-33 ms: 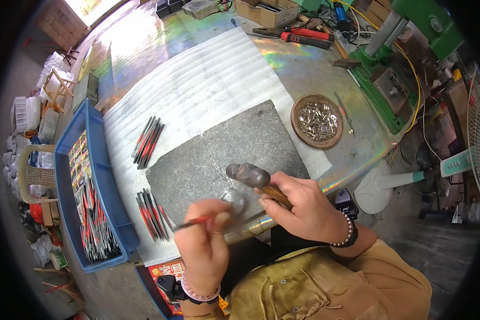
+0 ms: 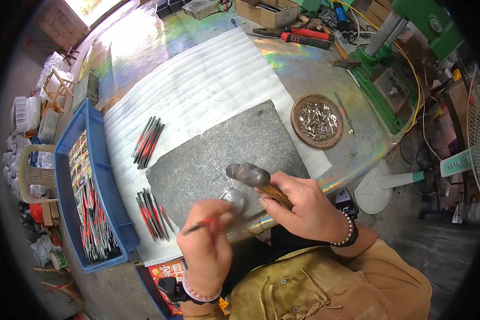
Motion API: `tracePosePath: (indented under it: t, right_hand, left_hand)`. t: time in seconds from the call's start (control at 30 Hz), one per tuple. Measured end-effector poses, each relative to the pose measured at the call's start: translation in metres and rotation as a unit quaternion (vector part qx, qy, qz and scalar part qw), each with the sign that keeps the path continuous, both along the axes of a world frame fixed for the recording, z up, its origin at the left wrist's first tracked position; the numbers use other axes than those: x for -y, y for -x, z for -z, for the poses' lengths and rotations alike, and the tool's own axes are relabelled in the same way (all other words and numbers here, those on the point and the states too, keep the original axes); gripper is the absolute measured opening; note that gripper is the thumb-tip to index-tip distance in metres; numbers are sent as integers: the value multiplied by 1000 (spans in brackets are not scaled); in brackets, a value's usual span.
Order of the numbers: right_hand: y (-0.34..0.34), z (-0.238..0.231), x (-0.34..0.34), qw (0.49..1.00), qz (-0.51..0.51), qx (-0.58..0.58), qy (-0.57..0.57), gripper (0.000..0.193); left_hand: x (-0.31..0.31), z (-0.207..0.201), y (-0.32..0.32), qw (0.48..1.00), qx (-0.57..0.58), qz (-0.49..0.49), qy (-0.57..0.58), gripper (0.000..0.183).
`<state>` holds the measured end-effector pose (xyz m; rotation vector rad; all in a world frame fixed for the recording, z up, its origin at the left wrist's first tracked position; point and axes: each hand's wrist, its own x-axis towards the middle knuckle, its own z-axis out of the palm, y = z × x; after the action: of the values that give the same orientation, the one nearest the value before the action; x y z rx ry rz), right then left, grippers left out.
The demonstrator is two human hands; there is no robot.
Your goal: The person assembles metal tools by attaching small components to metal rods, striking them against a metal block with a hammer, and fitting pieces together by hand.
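My left hand (image 2: 205, 240) is closed around a slim red-and-black stick (image 2: 201, 225), slightly blurred, whose dark end points out to the left. Its other end is hidden by the fingers. Just beyond those fingertips a shiny round metal block (image 2: 233, 199) sits on the near edge of a grey stone slab (image 2: 218, 144). My right hand (image 2: 301, 208) grips a hammer (image 2: 249, 175) by its wooden handle, the steel head above the slab. Left of the slab lie two bunches of similar sticks, a far bunch (image 2: 148, 143) and a near bunch (image 2: 153, 216).
A blue crate (image 2: 98, 176) with many sticks stands at the left. Right of the slab is a round brown bowl (image 2: 297, 128) of small shiny metal pieces. White foam sheet (image 2: 197, 69) lies underneath. Pliers (image 2: 304, 37) and a green machine stand (image 2: 378, 90) are at far right.
My left hand has shifted slightly to the right, and the stick's outer end has moved right with it. My right hand and the hammer have stayed in place.
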<state>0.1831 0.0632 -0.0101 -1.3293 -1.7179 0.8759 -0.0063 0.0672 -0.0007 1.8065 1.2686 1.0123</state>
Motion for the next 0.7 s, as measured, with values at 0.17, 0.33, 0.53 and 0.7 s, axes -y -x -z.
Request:
tracePosePath:
  t: [0.17,0.33,0.53,0.7]
  right_hand:
    - [-5,-15,1,997,-44,-56,9,20]
    - [9,-65,-9,980,-125,-115,-102,20]
    - [23,-85,-15,974,-187,-35,-127,27]
    - [23,-99,4,952,-115,-251,130,39]
  left_hand:
    - [0,-4,-12,984,-122,9,-126,12]
    - [6,0,-3,977,-164,25,-137,20]
    - [3,5,1,985,-90,24,-145,21]
    - [-3,-7,2,986,-86,51,-134,26]
